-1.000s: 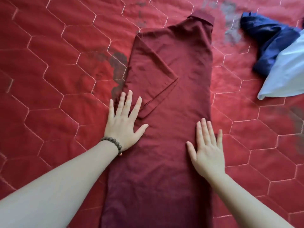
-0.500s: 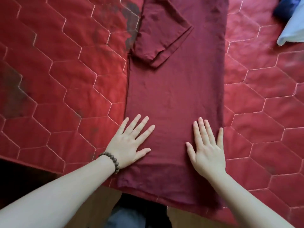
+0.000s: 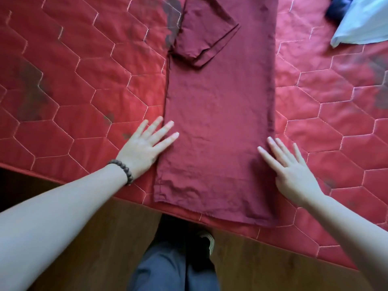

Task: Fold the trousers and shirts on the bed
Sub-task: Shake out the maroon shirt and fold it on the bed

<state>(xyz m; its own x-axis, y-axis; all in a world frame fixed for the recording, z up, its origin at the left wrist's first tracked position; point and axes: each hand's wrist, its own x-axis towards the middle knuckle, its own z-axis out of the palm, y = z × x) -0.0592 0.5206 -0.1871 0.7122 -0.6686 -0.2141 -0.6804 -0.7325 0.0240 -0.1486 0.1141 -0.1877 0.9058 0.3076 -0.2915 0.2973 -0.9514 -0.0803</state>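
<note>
A maroon shirt (image 3: pixel 218 114) lies flat on the red quilted bed (image 3: pixel 73 85) as a long narrow strip, one sleeve folded across its upper left. Its hem sits close to the bed's near edge. My left hand (image 3: pixel 144 148), with a bead bracelet on the wrist, rests flat with fingers spread at the shirt's left edge, fingertips on the cloth. My right hand (image 3: pixel 287 166) is flat and spread at the shirt's right edge, near the hem. Neither hand grips anything.
A pale blue garment (image 3: pixel 363 22) and a dark blue one (image 3: pixel 338 7) lie at the bed's far right. Below the bed's near edge is a wooden floor (image 3: pixel 100 248), with my legs and a shoe (image 3: pixel 207 240) close to the bed.
Both hands have slid down the shirt toward its hem and apart, out to its side edges. The view has tilted down, so the bed's edge and floor now show.
</note>
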